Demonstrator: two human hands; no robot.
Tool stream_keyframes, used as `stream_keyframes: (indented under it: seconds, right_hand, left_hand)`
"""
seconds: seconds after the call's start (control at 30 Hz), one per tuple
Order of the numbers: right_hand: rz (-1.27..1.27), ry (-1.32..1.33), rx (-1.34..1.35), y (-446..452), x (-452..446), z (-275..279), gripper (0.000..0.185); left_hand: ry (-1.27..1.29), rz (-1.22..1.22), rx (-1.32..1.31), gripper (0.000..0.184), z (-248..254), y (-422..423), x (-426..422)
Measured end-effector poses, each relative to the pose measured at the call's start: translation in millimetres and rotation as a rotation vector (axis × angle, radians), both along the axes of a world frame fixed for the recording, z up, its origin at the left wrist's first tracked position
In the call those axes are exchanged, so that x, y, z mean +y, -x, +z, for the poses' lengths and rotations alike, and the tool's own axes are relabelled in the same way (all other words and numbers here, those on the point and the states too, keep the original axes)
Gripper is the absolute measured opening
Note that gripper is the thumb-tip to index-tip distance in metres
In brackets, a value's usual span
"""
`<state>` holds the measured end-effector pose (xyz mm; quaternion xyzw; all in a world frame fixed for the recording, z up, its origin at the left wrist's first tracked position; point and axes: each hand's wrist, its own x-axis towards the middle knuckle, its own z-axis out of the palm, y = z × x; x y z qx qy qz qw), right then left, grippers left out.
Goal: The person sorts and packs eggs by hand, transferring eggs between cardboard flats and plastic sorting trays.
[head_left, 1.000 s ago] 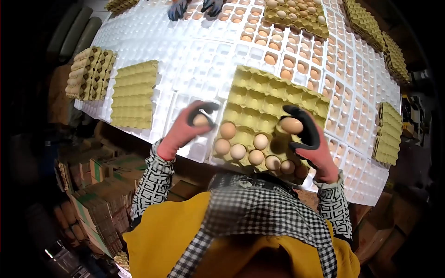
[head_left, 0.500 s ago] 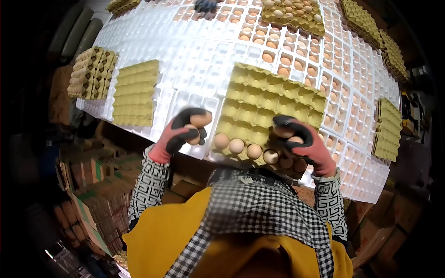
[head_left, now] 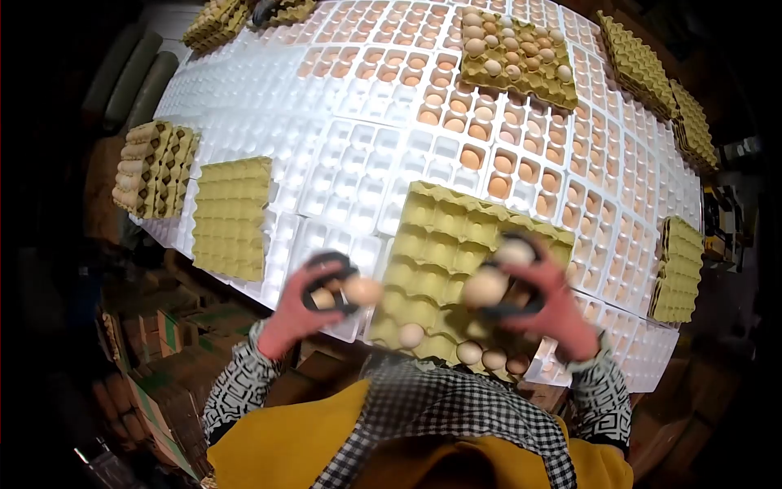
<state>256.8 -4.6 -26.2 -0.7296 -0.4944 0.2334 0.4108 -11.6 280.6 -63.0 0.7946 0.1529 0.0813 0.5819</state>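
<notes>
In my left hand [head_left: 314, 300], gloved in red and black, are brown eggs [head_left: 362, 291]; the fingers curl round them beside the left edge of the yellow-green pulp egg tray [head_left: 436, 244]. My right hand [head_left: 546, 301], in a matching glove, grips more eggs [head_left: 486, 288] above the right part of that tray, one paler than the other. Along the tray's near row sit a few eggs [head_left: 468, 352], with a gap among them. Below the tray is a sheet of white plastic cell trays [head_left: 350, 175], partly filled with eggs.
An egg-filled pulp tray [head_left: 521, 53] stands farther back. Empty pulp trays lie at the left [head_left: 232, 218] and right [head_left: 678, 269], with a stack [head_left: 156, 169] at the far left. Another person's dark glove [head_left: 265, 12] shows at the top left. Flattened cardboard [head_left: 175, 383] is below left.
The view has tilted, so the table sits lower in it. Fewer eggs show in the tray's near row. Both hands still hold eggs. The other person's glove has moved left.
</notes>
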Motion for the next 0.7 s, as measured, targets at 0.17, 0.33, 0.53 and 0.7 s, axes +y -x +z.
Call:
stream_keyframes:
  seconds: [0.17,0.33,0.53,0.7]
  right_hand:
    - [-0.044,0.102,-0.230,-108.3,113.3,-53.1,0.052]
    - [0.386,0.475,-0.630,-127.1,179.4,-154.6,0.053]
    - [0.480,0.047,-0.750,-129.5,144.5,-176.8,0.049]
    - [0.308,0.072,-0.590,-132.3,120.7,-160.8,0.054]
  left_hand:
    - [-0.163,0.365,-0.021,0.040,-55.9,-156.2,62.5]
    - [-0.717,0.241,0.470,0.044,-111.1,-270.3,50.4]
    - [-0.418,0.065,0.188,0.049,-126.8,-228.9,45.4]
    - [-0.539,0.165,-0.042,0.053,-116.4,-219.5,54.8]
